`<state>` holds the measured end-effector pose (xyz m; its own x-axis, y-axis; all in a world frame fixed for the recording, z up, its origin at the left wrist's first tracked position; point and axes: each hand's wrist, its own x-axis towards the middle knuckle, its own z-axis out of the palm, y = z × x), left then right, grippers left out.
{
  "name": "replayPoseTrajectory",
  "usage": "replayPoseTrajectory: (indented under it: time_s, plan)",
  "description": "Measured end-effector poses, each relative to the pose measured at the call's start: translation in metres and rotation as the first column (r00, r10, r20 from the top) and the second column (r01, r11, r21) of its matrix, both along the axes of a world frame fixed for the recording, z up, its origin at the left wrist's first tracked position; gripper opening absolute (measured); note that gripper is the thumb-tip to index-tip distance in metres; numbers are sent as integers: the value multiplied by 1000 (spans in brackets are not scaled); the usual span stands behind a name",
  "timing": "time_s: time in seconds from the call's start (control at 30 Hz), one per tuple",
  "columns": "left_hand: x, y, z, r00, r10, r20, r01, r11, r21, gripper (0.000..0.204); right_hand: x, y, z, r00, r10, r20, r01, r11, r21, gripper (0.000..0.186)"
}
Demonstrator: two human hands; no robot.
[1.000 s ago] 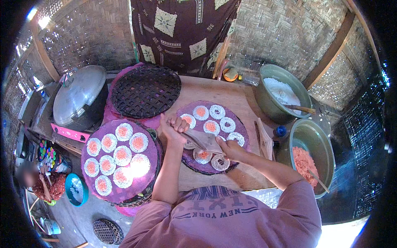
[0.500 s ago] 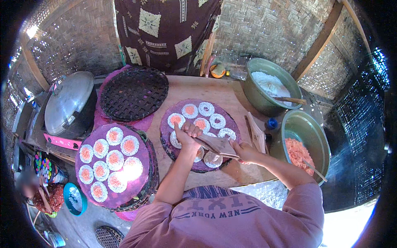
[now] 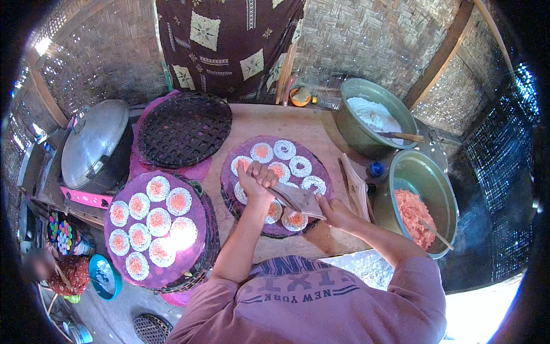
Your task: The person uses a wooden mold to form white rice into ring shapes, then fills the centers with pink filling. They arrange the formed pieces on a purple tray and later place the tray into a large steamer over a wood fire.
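Note:
My left hand (image 3: pixel 258 180) grips the narrow end of a beige, flat pressing tool (image 3: pixel 298 200) held above the middle purple round tray (image 3: pixel 315 166). My right hand (image 3: pixel 333 211) is closed on its wider end. Beneath it, several white lacy rings sit on the tray, some with pale orange centres, including one (image 3: pixel 295 222) under the tool's end. To the left, another purple tray (image 3: pixel 197 218) holds several orange-centred rounds. A similar beige tool (image 3: pixel 355 183) lies at the right, beside a green basin of orange mixture (image 3: pixel 409 212).
A lidded pot (image 3: pixel 91 143) on a pink stove stands left, a black woven tray (image 3: pixel 183 129) behind. A basin of white mixture (image 3: pixel 372 117) and blue jar (image 3: pixel 377 169) are at right. A co-worker (image 3: pixel 66 275) sits lower left near a blue bowl (image 3: pixel 106 292).
Both hands have shifted slightly with the tool over the middle tray. The bottom-right round, white a second ago, now shows an orange centre.

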<state>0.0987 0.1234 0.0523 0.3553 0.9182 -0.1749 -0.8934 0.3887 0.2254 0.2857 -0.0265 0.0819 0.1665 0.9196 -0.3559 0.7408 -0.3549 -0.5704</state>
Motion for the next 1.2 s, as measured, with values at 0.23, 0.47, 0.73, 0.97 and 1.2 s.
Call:
replayPoseTrajectory:
  time_s: [0.23, 0.47, 0.73, 0.97, 1.2]
  plan:
    - [-20, -33, 122, 902, 141, -407, 156, 773, 614, 33, 5, -2, 127, 926, -146, -348, 127, 989, -76, 83]
    - [-7, -46, 124, 506, 788, -350, 641, -73, 764, 19, -15, -4, 182, 731, 263, 629, -666, 477, 574, 30]
    - [-23, -78, 88, 583, -627, -516, 780, 256, 571, 24, 6, 54, 162, 816, 527, 239, -578, 762, 293, 71]
    - [-14, -59, 74, 279, -935, -219, 920, 194, 341, 36, -18, 69, 136, 578, 815, -41, -416, 338, 844, 45]
    - [8, -37, 90, 215, -924, -317, 954, 129, 272, 25, -24, 12, 195, 590, 743, -316, -601, 665, 443, 34]
